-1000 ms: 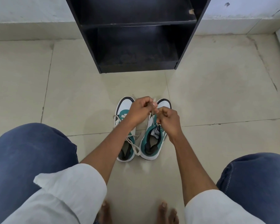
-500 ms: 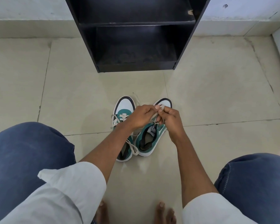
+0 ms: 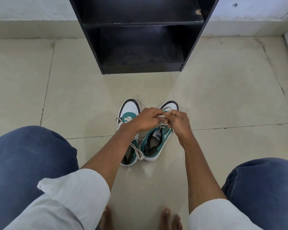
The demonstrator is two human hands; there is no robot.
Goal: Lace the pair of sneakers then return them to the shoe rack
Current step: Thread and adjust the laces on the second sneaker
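Two teal-and-white sneakers stand side by side on the floor tiles, toes pointing away from me. The left sneaker (image 3: 129, 113) has a loose white lace trailing over its side. The right sneaker (image 3: 156, 143) is tilted, heel toward the other shoe. Above its tongue my left hand (image 3: 145, 121) and my right hand (image 3: 179, 123) meet, both pinching its white lace (image 3: 162, 116), which loops between the fingers. The hands hide the eyelets. The black shoe rack (image 3: 140, 47) stands straight ahead with its shelves bare.
My knees in blue jeans (image 3: 28, 161) frame the shoes on both sides, and my bare toes (image 3: 168, 216) show at the bottom edge. A white wall base (image 3: 32, 29) runs behind the rack. Beige floor tiles (image 3: 223, 97) spread left and right.
The right sneaker has swung so that its heel sits closer to the left shoe. Both hands stayed together on the lace and dropped a little lower over the tongue.
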